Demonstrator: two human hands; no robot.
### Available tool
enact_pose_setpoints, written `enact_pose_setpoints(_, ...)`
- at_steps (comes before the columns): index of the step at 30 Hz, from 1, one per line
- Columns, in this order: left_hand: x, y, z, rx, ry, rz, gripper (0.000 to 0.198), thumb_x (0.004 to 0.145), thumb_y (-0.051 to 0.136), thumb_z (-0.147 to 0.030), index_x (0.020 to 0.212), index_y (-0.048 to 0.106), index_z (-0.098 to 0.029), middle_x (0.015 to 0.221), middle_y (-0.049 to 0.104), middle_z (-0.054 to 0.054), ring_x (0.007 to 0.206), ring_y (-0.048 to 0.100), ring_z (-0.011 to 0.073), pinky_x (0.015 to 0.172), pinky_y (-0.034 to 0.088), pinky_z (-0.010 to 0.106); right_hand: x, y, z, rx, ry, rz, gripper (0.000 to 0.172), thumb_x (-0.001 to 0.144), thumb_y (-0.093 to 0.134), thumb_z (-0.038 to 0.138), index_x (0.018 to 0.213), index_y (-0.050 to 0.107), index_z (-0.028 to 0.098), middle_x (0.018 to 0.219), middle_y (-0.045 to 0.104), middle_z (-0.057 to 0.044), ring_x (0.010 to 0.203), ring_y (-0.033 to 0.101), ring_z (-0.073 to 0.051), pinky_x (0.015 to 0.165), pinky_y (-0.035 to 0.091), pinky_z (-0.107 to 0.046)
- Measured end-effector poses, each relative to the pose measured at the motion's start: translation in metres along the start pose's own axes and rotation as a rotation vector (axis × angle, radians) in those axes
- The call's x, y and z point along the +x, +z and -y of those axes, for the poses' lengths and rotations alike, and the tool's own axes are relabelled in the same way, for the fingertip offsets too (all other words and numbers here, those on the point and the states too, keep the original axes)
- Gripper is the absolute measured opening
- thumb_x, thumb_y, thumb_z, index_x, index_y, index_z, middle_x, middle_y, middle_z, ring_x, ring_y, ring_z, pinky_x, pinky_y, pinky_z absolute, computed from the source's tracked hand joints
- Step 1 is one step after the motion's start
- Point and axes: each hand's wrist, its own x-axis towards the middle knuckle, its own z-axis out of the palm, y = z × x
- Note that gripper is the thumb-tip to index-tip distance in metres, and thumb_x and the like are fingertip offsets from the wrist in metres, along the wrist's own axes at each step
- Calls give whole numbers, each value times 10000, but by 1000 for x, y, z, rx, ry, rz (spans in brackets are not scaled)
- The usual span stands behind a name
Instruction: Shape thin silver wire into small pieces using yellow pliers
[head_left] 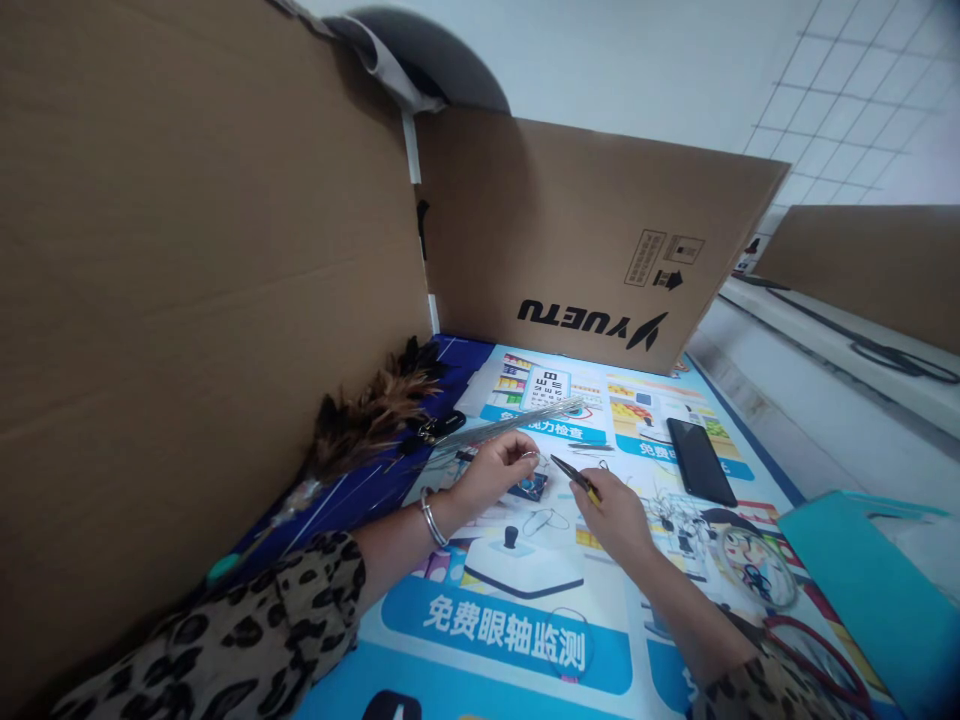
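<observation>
My left hand is closed in a pinch on a thin wire, with a small loop of it showing at the fingertips. To its right, my right hand is wrapped round pliers with yellow-and-black handles; their dark tips point left toward the pinched wire, a small gap away. A bundle of silvery wires lies just beyond my left hand. Thin wire loops rest on the printed sheet below the hands.
Brown feathers lie along the left cardboard wall. Another cardboard panel stands behind. On the right are a black phone, tangled wire pieces, a round wire coil, a red ring and a teal container.
</observation>
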Motion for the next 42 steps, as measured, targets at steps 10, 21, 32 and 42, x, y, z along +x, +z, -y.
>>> enact_pose_setpoints(10,1,-1,5,40,43,5,81,761,543,-214,800,511,-151,707,508,-10,622,488,85,582,384,212,6,-11,-1,-106,2,166,240,820,408,400,852,582,238,790,613,-4,698,556,-136,560,317,-213)
enact_pose_setpoints(21,1,-7,-7,36,85,73,77,741,569,-192,786,539,-136,773,527,19,729,488,115,684,394,245,7,-12,-7,-147,-8,181,242,832,400,403,868,582,248,830,620,-1,739,560,-135,595,320,-214)
enact_pose_setpoints(32,0,-5,-7,-75,47,51,110,740,587,-200,809,524,-140,806,522,18,748,480,110,698,380,240,3,-7,-3,-166,-71,146,242,825,416,404,955,561,261,875,600,-3,818,541,-144,639,339,-219)
enact_pose_setpoints(42,-2,-3,-8,-128,23,54,137,734,605,-207,811,518,-135,810,519,20,759,479,106,711,377,235,0,-7,0,-188,-90,76,227,826,417,358,956,560,239,868,587,-22,855,522,-149,708,360,-223)
